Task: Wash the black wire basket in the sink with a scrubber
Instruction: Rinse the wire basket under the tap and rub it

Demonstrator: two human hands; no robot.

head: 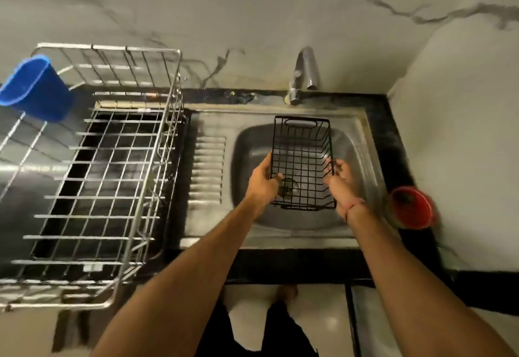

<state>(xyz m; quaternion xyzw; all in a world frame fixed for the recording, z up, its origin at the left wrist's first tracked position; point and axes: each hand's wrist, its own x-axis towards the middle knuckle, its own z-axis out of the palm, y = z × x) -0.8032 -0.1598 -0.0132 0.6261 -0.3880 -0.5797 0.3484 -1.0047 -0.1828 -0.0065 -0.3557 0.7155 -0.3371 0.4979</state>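
Head view shows one steel sink (362, 132), one silver dish rack (112, 177), one black wire basket (303, 143) over the basin; left hand (262, 181) and right hand (341, 181) grip its two long sides, fingers curled on the wires; one tap (304, 73) behind; one red cup (411, 206) at right, one blue cup (35, 87) on the rack.

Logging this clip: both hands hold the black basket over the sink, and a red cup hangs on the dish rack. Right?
Not quite. In the head view the cup on the dish rack is blue. Both hands, left and right, do hold the basket over the sink.
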